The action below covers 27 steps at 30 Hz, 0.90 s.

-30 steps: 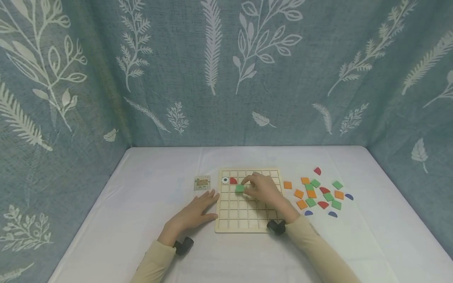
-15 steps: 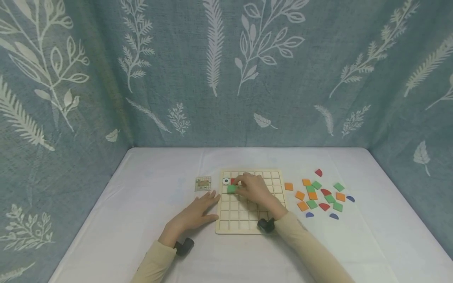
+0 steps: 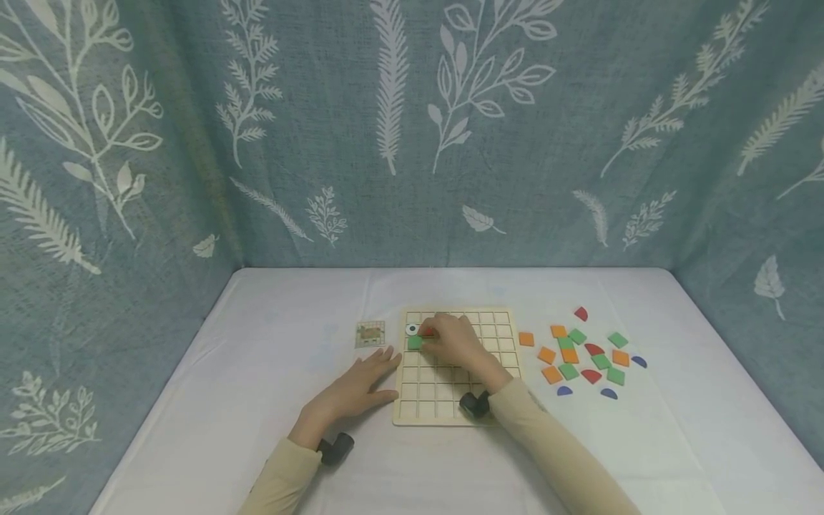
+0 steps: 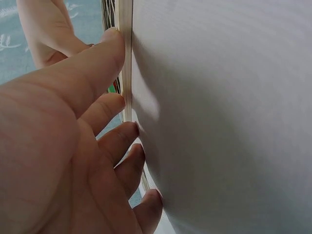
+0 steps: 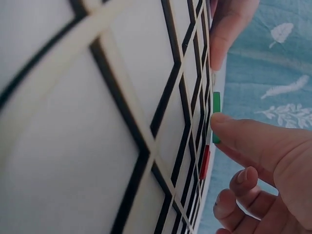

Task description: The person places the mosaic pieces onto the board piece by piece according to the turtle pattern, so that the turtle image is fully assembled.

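The green tile [image 3: 415, 343] is at the far left part of the board [image 3: 444, 393], over its left column and on the near side of the white disc [image 3: 413, 329]. The right hand [image 3: 453, 342] has it: the grip is drawn to a narrow pinch, thumb on one face and a finger behind, the other fingers curled underneath. Whether the tile touches the board cannot be made out.

The left hand [image 3: 360, 385] has its fingers spread and nearly straight, fingertips at the board's left edge, its grip holding nothing.

The tile looks light, stiff and flat, probably painted wood, so it should take a light squeeze without bending or breaking. Its smooth faces could slip or turn if pinched off-centre. The best hold is likely on the margin on the board's right side, leaving the opposite margin free to meet the raised grid lines.

A red wedge [image 3: 425, 331] sits in the board beside the disc, partly covered by the fingers. A card [image 3: 370, 333] lies left of the board; loose orange tiles [image 3: 551, 375] and blue pieces [image 3: 564, 391] lie right of it on the bench [image 3: 309, 300].
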### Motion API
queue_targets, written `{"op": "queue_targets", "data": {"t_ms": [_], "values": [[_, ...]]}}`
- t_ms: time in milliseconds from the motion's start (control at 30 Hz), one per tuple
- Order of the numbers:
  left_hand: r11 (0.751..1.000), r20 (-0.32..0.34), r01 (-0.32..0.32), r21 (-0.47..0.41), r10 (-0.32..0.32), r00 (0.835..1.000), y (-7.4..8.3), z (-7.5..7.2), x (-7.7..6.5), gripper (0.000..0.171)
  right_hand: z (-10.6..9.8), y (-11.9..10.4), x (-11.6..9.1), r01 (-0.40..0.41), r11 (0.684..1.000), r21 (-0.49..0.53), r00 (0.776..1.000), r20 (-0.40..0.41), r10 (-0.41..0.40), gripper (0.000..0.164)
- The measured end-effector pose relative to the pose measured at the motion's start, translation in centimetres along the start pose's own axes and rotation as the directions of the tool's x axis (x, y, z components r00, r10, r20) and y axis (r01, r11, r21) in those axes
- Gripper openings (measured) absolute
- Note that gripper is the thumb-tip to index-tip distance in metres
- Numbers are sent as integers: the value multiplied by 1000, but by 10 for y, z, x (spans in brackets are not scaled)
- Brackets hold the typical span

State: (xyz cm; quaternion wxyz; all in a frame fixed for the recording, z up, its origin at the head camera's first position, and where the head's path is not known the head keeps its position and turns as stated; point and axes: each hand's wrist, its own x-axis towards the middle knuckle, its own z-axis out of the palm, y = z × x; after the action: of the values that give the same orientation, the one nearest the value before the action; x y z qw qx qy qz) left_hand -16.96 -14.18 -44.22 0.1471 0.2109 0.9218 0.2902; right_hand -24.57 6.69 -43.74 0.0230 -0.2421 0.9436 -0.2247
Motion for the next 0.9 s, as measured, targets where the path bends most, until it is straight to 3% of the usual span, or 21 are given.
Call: {"op": "queue_targets", "data": {"t_ms": [333, 900], "values": [[1000, -5, -19, 6, 19, 1000, -2, 0, 3, 65, 4, 2, 4, 1, 1000, -25, 1000, -3, -1, 23], [1000, -10, 2, 8, -2, 1000, -3, 3, 1, 66, 9, 3, 4, -54, 996, 70, 998, 22, 53, 29]]}}
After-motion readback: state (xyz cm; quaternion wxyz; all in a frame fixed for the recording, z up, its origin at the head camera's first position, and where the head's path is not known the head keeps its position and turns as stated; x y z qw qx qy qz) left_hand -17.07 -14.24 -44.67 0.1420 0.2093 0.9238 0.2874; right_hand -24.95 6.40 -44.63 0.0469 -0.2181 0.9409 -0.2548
